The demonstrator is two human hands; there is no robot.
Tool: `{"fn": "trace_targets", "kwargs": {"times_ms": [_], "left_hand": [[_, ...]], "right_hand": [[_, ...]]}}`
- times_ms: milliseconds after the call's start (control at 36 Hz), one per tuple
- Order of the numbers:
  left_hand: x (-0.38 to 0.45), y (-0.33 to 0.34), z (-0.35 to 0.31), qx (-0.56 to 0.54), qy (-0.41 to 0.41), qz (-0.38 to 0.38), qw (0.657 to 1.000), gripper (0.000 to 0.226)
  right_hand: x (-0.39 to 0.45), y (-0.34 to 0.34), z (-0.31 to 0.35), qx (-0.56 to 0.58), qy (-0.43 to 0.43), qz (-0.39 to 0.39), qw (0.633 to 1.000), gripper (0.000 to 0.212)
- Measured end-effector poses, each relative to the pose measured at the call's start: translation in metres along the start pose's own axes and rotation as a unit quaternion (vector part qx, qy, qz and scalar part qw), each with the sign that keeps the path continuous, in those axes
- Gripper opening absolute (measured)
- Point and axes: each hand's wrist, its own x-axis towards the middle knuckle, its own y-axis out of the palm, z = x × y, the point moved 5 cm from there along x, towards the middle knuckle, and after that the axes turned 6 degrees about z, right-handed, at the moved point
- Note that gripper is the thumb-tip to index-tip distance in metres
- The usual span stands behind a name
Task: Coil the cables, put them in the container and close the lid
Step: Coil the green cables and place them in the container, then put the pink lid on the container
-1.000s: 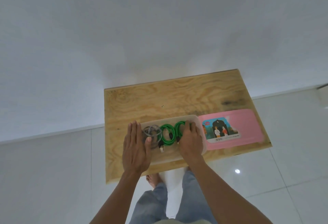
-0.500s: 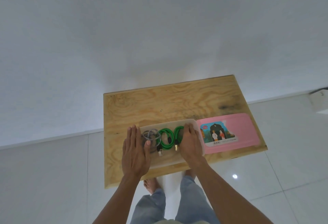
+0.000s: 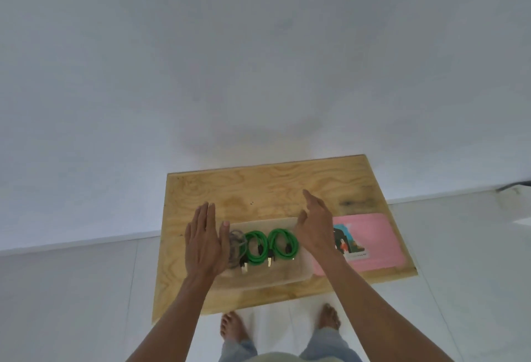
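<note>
White wall and pale tiled floor (image 3: pixel 71 304) behind a plywood table (image 3: pixel 258 189). Clear plastic container (image 3: pixel 287 275) sits near the table's front edge, lid off. Inside it, in a row: coiled grey cable (image 3: pixel 237 242) at the left, two coiled green cables (image 3: pixel 255 246) (image 3: pixel 283 242) in the middle and right. Pink lid (image 3: pixel 376 238) with a picture label lies flat on the table just right of the container. Left hand (image 3: pixel 204 242) flat, fingers (image 3: pixel 208 215) straight and together, over the container's left end, thumb beside the grey cable. Right hand (image 3: pixel 316 228) spread loose, fingers extended, holding nothing, above the container's right end, partly covering the lid's label. Bare feet on the floor below.
</note>
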Motion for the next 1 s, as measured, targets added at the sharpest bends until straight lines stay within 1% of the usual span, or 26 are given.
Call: {"fn": "trace_targets", "kwargs": {"times_ms": [111, 222, 333, 417, 500, 611, 722, 833, 917, 1000], "left_hand": [[0.020, -0.010, -0.047, -0.009, 0.015, -0.037, 0.999, 0.072], [0.034, 0.001, -0.106, -0.010, 0.032, -0.048, 0.998, 0.069], [0.036, 0.034, -0.171, -0.012, 0.041, -0.042, 0.998, 0.060], [0.031, 0.070, -0.214, -0.002, 0.057, -0.024, 0.998, 0.058], [0.021, 0.109, -0.240, 0.012, 0.055, 0.006, 0.998, 0.058], [-0.004, 0.151, -0.249, 0.029, 0.015, 0.055, 0.998, 0.059], [-0.022, 0.184, -0.240, 0.043, -0.040, 0.104, 0.993, 0.061], [-0.028, 0.208, -0.228, 0.071, -0.062, 0.146, 0.985, 0.075], [-0.027, 0.218, -0.222, 0.085, -0.086, 0.148, 0.982, 0.084], [-0.024, 0.230, -0.219, 0.088, -0.112, 0.144, 0.979, 0.089]], "right_hand": [[0.016, -0.028, -0.007, 0.036, -0.023, -0.014, 0.999, 0.054], [0.029, -0.067, -0.030, 0.047, -0.051, -0.025, 0.997, 0.054], [0.043, -0.112, -0.069, 0.049, -0.044, -0.025, 0.997, 0.053], [0.053, -0.139, -0.108, 0.047, -0.027, -0.022, 0.998, 0.052], [0.056, -0.153, -0.151, 0.036, -0.001, -0.002, 0.999, 0.054], [0.046, -0.154, -0.200, 0.011, 0.035, 0.043, 0.998, 0.055], [0.034, -0.142, -0.236, -0.019, 0.077, 0.093, 0.992, 0.056], [0.025, -0.127, -0.259, -0.051, 0.106, 0.120, 0.986, 0.060], [0.020, -0.114, -0.272, -0.093, 0.088, 0.130, 0.983, 0.066], [0.018, -0.104, -0.285, -0.107, 0.081, 0.132, 0.982, 0.074]]}}
